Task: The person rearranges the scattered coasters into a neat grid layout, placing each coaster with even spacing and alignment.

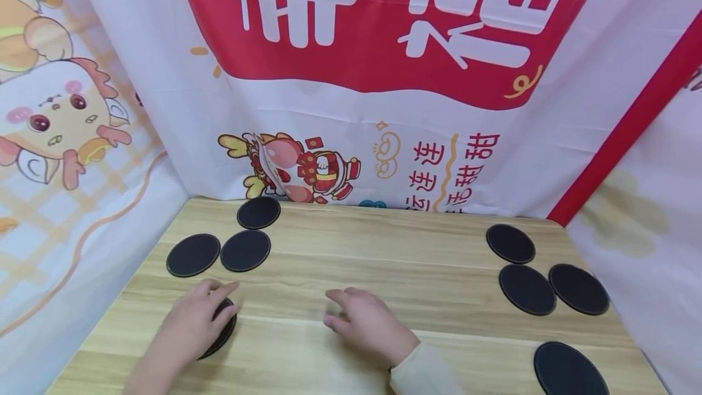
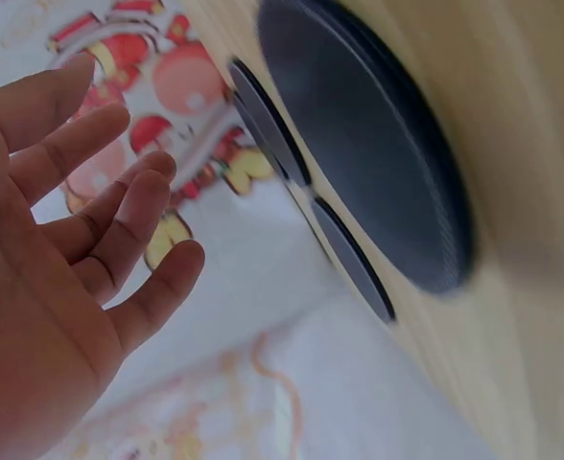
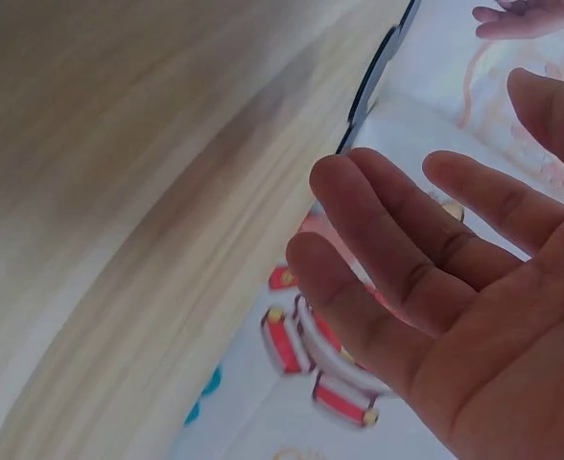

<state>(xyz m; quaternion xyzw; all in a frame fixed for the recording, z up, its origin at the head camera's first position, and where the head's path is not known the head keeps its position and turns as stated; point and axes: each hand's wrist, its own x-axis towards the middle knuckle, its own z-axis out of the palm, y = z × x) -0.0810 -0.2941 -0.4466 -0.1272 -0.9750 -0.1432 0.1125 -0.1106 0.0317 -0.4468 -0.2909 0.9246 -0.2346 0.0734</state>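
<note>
Left wrist: black disc [image 2: 359, 144] below, clear of fingers [image 2: 165, 286]

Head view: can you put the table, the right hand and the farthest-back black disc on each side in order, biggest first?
1. Table
2. Right hand
3. Back-left black disc and back-right black disc: they look too alike to rank.

One surface [image 1: 384, 249]; three black round coasters [image 1: 245, 251] at its far left, four along its right side, at least one near left, layers unclear. Hands: one left hand [image 1: 192, 320], one right hand [image 1: 374, 325].
</note>
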